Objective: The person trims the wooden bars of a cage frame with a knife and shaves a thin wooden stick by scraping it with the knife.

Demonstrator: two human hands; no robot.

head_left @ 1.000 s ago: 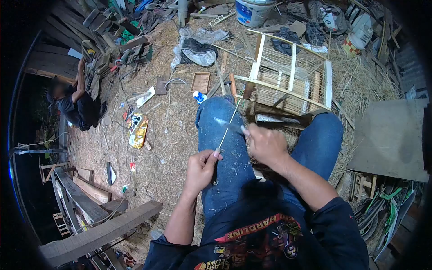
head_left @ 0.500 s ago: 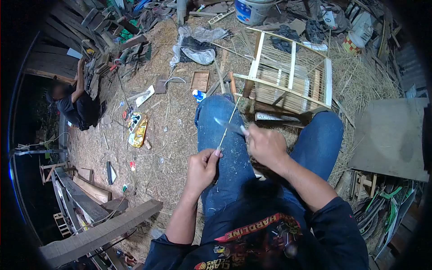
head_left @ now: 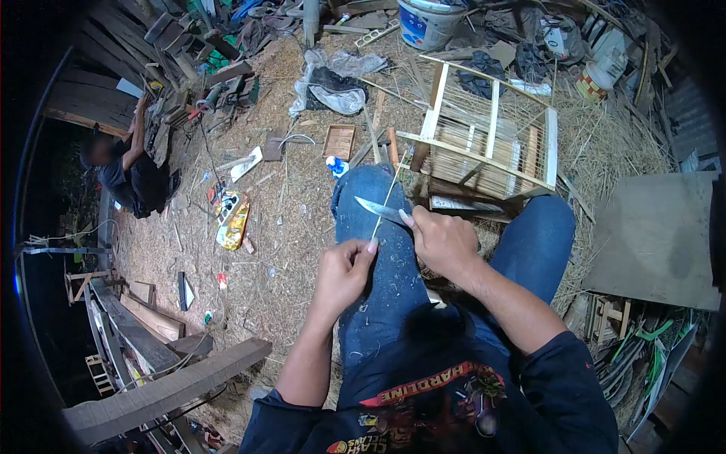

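Note:
Over my thigh, my left hand [head_left: 348, 268] is closed, pinching the lower end of a thin bamboo stick [head_left: 389, 191] between thumb and fingers. The stick slants up and away past my knee. My right hand [head_left: 442, 240] is wrapped round the handle of a knife [head_left: 376, 208]. Its blade points left and lies across the stick, a little above my left fingers. Most of the knife handle is hidden in my right hand. Beyond my knees stands a wooden frame with thin slats [head_left: 484, 140].
A small wooden tray [head_left: 339, 141], a blue-and-white bottle [head_left: 336, 166] and a yellow packet [head_left: 232, 219] lie on the shavings-covered ground. Another person [head_left: 128, 166] crouches at the left. A wooden beam [head_left: 166, 390] juts in lower left; a flat board [head_left: 654, 240] lies right.
The knife blade has turned to lie flatter, its broad side now showing across the stick. My left hand has risen slightly, still pinching the stick.

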